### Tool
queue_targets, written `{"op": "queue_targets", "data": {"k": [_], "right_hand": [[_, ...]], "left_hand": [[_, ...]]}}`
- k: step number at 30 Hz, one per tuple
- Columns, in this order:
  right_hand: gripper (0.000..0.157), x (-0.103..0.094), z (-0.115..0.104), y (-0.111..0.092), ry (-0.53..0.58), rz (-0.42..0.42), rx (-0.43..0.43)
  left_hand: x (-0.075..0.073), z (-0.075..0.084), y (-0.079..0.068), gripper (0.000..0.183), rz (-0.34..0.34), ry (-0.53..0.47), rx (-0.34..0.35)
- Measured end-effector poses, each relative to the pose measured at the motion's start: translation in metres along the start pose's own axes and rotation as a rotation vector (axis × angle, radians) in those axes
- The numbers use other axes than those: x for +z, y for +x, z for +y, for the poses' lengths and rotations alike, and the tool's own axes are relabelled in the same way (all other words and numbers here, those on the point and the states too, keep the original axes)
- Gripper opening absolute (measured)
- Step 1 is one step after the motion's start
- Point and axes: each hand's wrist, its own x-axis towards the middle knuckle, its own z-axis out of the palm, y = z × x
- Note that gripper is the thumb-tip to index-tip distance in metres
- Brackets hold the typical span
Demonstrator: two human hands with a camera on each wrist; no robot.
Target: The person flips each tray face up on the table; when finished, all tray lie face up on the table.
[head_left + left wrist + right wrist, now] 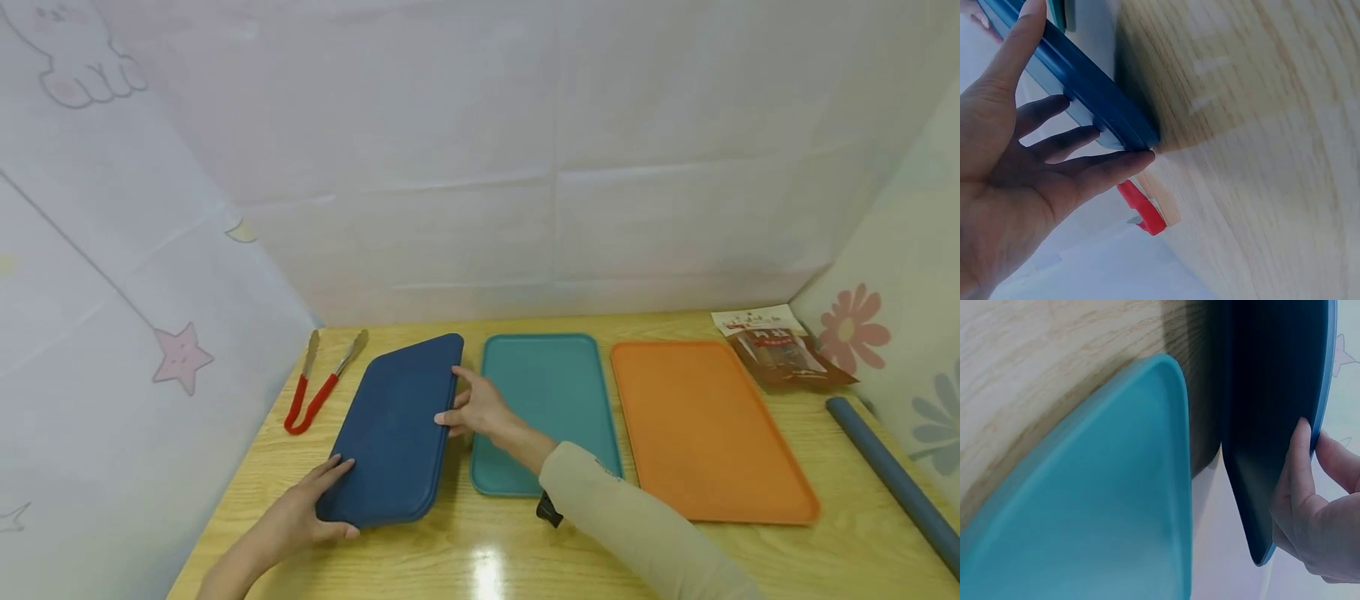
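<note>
Both hands on the dark blue tray, lifted off the wooden table.

Far left lie red-handled tongs (318, 385); next, the left hand (303, 510) pinches the near corner of the dark blue tray (396, 429), thumb on one face, fingers on the other. The tray sits upside down, its right side raised, left of the others. The right hand (474, 406) grips its right rim. Then the teal tray (551, 392), the orange tray (701, 425), a brown snack packet (780, 350) and a blue tube (896, 479) on the wooden table (487, 558).

Both hands (left hand (303, 512), right hand (476, 407)) grip the blue tray (393, 429)
</note>
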Motion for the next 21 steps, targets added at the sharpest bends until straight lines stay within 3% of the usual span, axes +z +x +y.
{"op": "queue_targets", "data": {"k": [5, 12, 21], "right_hand": [[0.089, 0.000, -0.005, -0.001, 0.002, -0.004, 0.000], [0.087, -0.001, -0.019, -0.004, 0.018, -0.020, -0.036], [0.082, -0.001, -0.032, -0.006, 0.117, -0.051, -0.037]], "left_hand": [[0.002, 0.004, -0.006, 0.094, 0.044, 0.048, 0.022], [0.003, 0.013, -0.017, 0.085, 0.081, 0.041, 0.073], [0.010, 0.023, -0.026, 0.075, 0.146, 0.064, 0.128]]}}
